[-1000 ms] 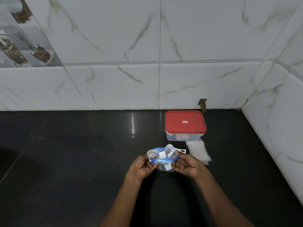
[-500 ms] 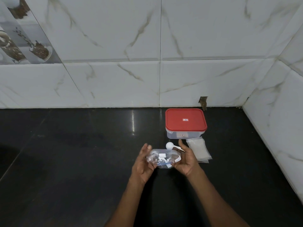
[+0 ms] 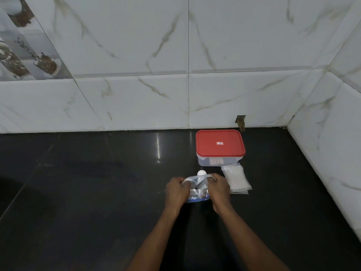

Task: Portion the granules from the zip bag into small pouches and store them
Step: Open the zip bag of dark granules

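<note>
Wall [image 3: 234,90]: white marbled tile. It rises just behind the box and turns a corner well to the box's right.
Counter [image 3: 97,192]: dark and glossy, and it carries everything here.
Box [image 3: 220,147]: clear tub with its red lid on, standing square to the wall. We judge it is parked at the back as the final store, out of the working space.
Bag of granules [image 3: 236,179]: lies flat, touching or nearly touching the box's front right corner. Its long axis runs from the box toward us, slanted a little rightward. We cannot tell which end is its mouth. We think it lies flat and untouched so nothing spills until the pouches are ready.
Left hand [image 3: 176,189]: in front of the box and a little to its left, fingers curled and pinching the clear bag's left end.
Right hand [image 3: 219,187]: straight in front of the box, fingers curled and pinching the same bag's right end.
Clear bag [image 3: 197,184]: stretched between both hands in front of the box, with small items inside, likely the pouches. Its long axis runs side to side, parallel to the box's front. The pinched edge faces the box and the blue strip, probably the zip, faces us. We judge the two-handed hold is meant to get at those contents.
Scoop [image 3: 201,172]: white, between the box and the clear bag, mostly hidden. It seems kept close for measuring.
</note>
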The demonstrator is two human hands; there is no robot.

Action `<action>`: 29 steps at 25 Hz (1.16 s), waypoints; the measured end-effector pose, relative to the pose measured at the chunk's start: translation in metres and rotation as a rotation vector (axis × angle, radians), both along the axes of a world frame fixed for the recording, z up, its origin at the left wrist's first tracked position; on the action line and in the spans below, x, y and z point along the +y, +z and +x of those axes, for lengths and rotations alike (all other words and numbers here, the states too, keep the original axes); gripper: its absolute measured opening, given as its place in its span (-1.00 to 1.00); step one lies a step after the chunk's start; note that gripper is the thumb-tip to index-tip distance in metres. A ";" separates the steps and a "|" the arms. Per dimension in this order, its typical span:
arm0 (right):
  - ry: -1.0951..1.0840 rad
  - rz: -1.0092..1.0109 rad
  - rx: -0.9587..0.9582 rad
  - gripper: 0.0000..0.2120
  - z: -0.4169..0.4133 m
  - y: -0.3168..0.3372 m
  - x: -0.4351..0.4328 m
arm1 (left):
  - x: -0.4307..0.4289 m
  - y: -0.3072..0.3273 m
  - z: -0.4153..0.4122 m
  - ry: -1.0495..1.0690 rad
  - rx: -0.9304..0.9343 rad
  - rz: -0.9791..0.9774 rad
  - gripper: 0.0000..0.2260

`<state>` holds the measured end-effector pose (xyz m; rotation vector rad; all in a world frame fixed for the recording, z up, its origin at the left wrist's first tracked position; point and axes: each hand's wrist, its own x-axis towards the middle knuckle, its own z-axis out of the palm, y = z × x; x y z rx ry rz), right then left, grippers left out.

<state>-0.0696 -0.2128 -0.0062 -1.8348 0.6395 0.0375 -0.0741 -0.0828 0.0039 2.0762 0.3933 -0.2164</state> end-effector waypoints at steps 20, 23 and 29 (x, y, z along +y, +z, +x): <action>0.379 -0.754 -0.029 -0.75 0.004 0.024 -0.031 | 0.022 0.018 0.008 -0.254 -0.073 0.256 -0.56; 0.554 -0.804 -0.155 -0.65 -0.003 0.027 -0.028 | 0.008 0.019 -0.004 -0.177 -0.239 0.249 -0.78; 0.595 -0.778 -0.107 -0.80 -0.002 0.023 -0.031 | 0.003 0.015 0.001 -0.150 -0.287 0.290 -0.82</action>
